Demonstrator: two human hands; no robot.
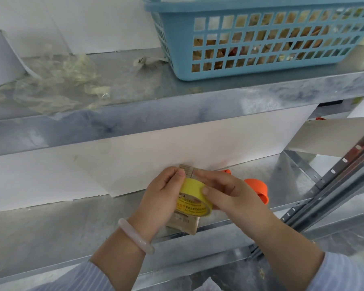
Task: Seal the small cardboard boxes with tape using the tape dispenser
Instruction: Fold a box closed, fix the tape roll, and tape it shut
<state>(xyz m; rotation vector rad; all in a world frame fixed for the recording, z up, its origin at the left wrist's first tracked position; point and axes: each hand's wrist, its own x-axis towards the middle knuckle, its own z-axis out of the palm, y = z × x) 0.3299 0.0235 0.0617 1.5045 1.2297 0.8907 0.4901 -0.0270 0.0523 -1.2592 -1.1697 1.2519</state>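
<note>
A small brown cardboard box (pixel 184 224) lies on the lower metal shelf (pixel 72 223), mostly covered by my hands. A yellow roll of tape (pixel 194 198) rests on top of it. My left hand (pixel 161 194) holds the roll's left side, thumb pressed at the box's far end. My right hand (pixel 229 194) grips the roll from the right, thumb on its rim and fingers reaching over the box top. An orange tape dispenser (pixel 257 189) sits on the shelf just behind my right hand, partly hidden.
On the upper shelf stands a blue plastic basket (pixel 261 38) filled with brown items, with crumpled clear tape scraps (pixel 61 85) to its left. A white board backs the lower shelf. A perforated metal upright (pixel 334 179) runs diagonally at the right.
</note>
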